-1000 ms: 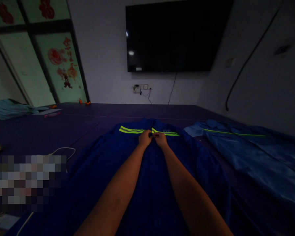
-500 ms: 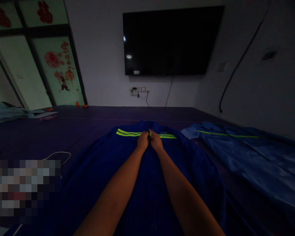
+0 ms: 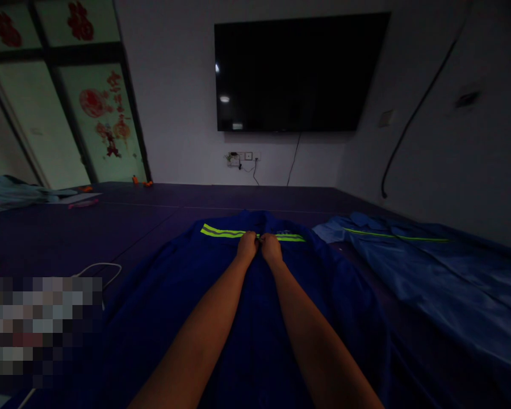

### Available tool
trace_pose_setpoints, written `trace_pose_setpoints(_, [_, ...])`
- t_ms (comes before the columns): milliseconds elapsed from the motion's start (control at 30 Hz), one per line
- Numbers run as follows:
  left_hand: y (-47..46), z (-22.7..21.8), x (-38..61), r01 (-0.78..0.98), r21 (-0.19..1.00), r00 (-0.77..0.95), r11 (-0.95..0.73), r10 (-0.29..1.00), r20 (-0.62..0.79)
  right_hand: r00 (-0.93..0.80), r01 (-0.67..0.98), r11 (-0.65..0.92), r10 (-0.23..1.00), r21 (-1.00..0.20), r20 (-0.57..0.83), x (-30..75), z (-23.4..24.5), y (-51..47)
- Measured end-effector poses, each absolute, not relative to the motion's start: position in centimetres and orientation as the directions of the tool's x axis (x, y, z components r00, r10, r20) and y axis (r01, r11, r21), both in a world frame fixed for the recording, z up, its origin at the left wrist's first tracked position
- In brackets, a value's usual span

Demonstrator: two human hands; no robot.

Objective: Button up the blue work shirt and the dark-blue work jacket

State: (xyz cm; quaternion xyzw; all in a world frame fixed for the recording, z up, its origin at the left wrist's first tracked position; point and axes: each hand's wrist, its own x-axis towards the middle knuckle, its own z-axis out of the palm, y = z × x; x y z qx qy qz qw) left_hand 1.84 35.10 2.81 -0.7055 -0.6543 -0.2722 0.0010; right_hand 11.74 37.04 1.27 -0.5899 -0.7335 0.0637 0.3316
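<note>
A dark blue work jacket (image 3: 174, 301) with a yellow-green and grey reflective stripe across the chest lies spread out in front of me, its collar at the far end. My left hand (image 3: 247, 247) and my right hand (image 3: 271, 249) meet at the middle of the stripe. Both are closed, with fingers pinched on the jacket's front edge. My fingertips are small and dark in the view, so whether a button lies between them cannot be made out.
A lighter blue garment (image 3: 409, 261) with a thin yellow-green stripe lies at the right. White cable (image 3: 106, 264) loops at the left near a blurred-out patch. Light blue cloth (image 3: 12, 193) lies farther left. A television (image 3: 298, 74) hangs on the wall; a black cable (image 3: 421, 105) dangles at the right.
My right hand's fingers have lowered slightly and folded in against the jacket's front edge. The garments have barely moved.
</note>
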Motion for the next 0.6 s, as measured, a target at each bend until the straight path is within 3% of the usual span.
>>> trace_pose_setpoints(333, [35.55,2.73,2.29,0.951,0.297,-0.007,-0.09,0.951,0.309,-0.077,0.819,0.289,0.911,-0.496,0.404,10.93,1.82,36.28])
trace_pose_setpoints(600, [35.15,2.85,1.81,0.938,0.34,-0.058,-0.071,0.933,0.356,-0.019,0.753,0.315,0.888,-0.577,0.46,11.2,1.18,36.52])
